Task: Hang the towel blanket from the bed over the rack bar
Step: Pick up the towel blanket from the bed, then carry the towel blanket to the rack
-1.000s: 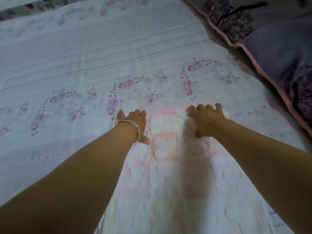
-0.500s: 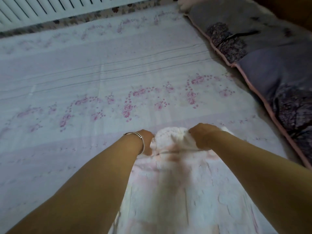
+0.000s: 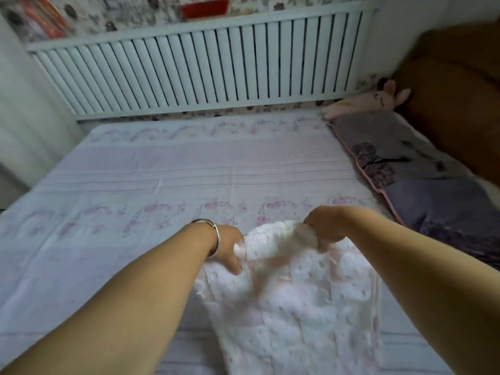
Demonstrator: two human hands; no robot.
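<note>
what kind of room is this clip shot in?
Most likely a home bedroom. A bed with a floral sheet fills the view, a purple pillow and a pink plush toy lie at its right side, and a white slatted radiator cover lines the wall.

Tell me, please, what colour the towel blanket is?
White with pale pink patches, towel blanket, head view.
</note>
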